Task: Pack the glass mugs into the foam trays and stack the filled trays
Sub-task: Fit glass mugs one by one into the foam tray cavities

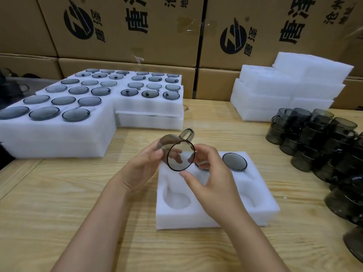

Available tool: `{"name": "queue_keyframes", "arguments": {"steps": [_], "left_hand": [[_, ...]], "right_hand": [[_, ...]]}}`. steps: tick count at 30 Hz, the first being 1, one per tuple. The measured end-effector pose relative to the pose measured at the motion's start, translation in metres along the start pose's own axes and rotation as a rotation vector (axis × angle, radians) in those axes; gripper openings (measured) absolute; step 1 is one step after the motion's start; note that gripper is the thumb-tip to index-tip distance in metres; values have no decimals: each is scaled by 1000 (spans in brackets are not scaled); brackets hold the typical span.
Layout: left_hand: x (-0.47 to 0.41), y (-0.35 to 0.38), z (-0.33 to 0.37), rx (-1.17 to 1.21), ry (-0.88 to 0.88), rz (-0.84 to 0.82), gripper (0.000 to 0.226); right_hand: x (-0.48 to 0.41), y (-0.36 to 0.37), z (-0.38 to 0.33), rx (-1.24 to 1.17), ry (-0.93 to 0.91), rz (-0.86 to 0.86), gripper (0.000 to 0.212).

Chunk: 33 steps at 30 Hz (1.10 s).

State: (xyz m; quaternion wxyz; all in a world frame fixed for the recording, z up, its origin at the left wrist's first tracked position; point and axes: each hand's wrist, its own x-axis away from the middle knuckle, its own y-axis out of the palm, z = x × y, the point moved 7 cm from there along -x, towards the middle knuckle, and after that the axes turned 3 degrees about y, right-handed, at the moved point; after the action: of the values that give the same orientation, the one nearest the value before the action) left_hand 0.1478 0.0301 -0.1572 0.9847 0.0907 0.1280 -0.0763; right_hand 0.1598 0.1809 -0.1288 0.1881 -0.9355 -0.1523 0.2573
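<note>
mug [179,154] of smoky grey clear glass, round, with a loop handle, held on its side in the air between both hands, just above the far left part of a white rectangular foam tray [176,216]. one round end turned toward the camera, handle up and away. left hand [141,165] wrapped close round the mug's wall from the left, fingers curled behind the glass, thumb near the front rim. right hand [212,181] gripping the right of the rim, fingertips showing through the glass, thumb low beside the rim.

foam tray flat on the pale wooden counter [59,193], directly in front of the person. in its far right pocket a second grey glass mug [234,161], seated upright; just beside it, a third mug [202,167], mostly hidden behind the right hand. near left pocket round with a side notch, white floor showing.

to the left on the counter, stacks of filled foam trays [59,134], rows of grey mugs in the pockets. at the back right, pile of bare white foam trays [284,89]. along the right edge, heap of loose smoky glass mugs [314,138], piled on one another. behind everything, wall of brown cardboard boxes [137,26] with black printed characters.
</note>
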Motion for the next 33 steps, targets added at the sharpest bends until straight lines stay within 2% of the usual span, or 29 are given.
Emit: {"name": "queue_keyframes", "arguments": {"steps": [5,9,12,14,18,24,27,29,30,33], "left_hand": [[0,-1,-1,-72,-30,20,68],[-1,3,-2,-184,-67,-6,66],[-2,3,-6,-283,-98,9,74],[-3,3,-6,-313,-68,-8,73],[-1,6,-2,-223,6,-78,70],[-7,-5,-5,-159,9,115,59],[-8,-2,-7,-170,10,114,73],[-7,2,-6,-207,37,67,80],[-7,3,-5,-221,46,59,76],[-7,1,-5,-208,61,141,47]], "right_hand": [[4,-6,-11,275,-147,225,45],[9,-5,-20,287,-232,271,49],[11,-9,-15,229,-135,338,57],[10,-8,-9,163,-22,334,62],[8,-4,-5,240,30,286,63],[2,-3,0,106,42,190,34],[0,-8,8,20,115,224,27],[-1,-9,10,-42,161,231,30],[-2,-8,11,-60,172,223,32],[-3,-4,16,-100,218,166,26]]}}
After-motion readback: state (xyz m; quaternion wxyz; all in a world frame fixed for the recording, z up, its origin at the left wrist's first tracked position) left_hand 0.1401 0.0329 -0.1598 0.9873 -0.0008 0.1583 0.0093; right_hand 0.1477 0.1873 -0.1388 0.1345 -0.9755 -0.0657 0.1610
